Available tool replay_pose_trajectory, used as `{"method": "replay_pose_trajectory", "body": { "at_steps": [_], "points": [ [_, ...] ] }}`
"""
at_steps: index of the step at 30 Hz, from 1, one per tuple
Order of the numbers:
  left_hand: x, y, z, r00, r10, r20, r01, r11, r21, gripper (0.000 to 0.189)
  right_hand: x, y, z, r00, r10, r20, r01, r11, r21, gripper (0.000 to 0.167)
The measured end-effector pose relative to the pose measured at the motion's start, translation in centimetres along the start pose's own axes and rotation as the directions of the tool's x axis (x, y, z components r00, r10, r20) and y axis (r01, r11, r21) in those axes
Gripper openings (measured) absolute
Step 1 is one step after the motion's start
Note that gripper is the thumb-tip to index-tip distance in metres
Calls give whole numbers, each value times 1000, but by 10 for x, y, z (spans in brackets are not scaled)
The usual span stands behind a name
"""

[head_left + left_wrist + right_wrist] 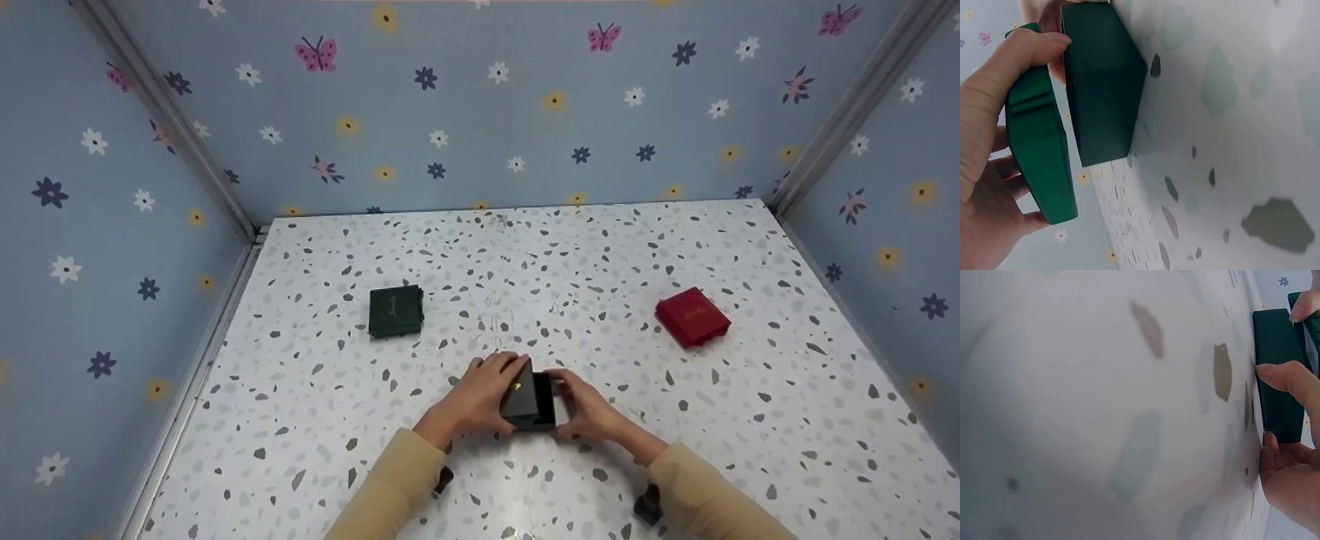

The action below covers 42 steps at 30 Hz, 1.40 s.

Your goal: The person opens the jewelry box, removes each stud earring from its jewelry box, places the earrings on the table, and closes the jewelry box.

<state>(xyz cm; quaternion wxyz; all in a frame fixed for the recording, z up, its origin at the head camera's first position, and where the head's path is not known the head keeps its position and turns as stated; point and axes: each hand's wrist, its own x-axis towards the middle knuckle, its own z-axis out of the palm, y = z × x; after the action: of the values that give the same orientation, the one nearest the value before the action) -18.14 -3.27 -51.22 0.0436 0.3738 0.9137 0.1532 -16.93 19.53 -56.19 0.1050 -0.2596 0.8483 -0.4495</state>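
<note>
Together, the left hand [480,396] and the right hand [590,410] hold a lidded box of smooth dark green material near the middle of the near part of the pale, grey-flecked table [540,499].

The left hand, thumb and bent fingers apart, grips the dark green lid [520,399] tilted at the left of the matching deep base [1105,95]; the right hand curls about the base's right end, thumb on its near wall, fingers low beside the table. Both forearms slant in from the near edge, where their beige sleeves [394,484] are cut off. The base's inside is too dark to make out; the lid's small gold mark is unreadable. The lid partly covers the left fingers, and the right wrist view crops the right hand.
</note>
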Motion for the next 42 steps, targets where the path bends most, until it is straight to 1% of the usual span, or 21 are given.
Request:
{"method": "replay_pose_trajectory", "body": {
  "at_steps": [8,15,21,28,30,32,37,39,42],
  "points": [
    [-12,-13,-8,999,-37,-6,37,999,-28,104,0,2,1,999,-40,-26,41,999,13,87],
    [-27,-26,-10,999,-49,-12,48,998,-38,104,0,0,1,1000,7,-25,-7,1000,13,87],
    [-38,-35,-7,997,-73,-3,72,996,-51,103,0,0,1,1000,16,-24,-15,999,37,87],
    [-47,-43,-1,994,-110,20,112,990,-84,103,0,0,2,1000,10,-24,-9,999,47,87],
    [-49,-45,1,993,-112,24,114,989,-92,103,-1,0,1,1000,6,-22,-5,998,56,87],
    [-51,-47,4,993,-114,31,116,989,-95,104,-1,0,1,999,-25,-20,26,998,56,86],
    [-55,-50,9,989,-132,63,138,985,-100,106,-4,-21,-3,999,-42,-26,44,995,88,82],
    [-55,-50,10,987,-139,75,146,984,-102,106,-4,-27,-4,999,-21,-31,24,995,99,83],
    [-55,-51,12,986,-147,83,155,982,-104,107,-2,-13,-1,999,-17,-30,19,998,68,86]
  ]
}}
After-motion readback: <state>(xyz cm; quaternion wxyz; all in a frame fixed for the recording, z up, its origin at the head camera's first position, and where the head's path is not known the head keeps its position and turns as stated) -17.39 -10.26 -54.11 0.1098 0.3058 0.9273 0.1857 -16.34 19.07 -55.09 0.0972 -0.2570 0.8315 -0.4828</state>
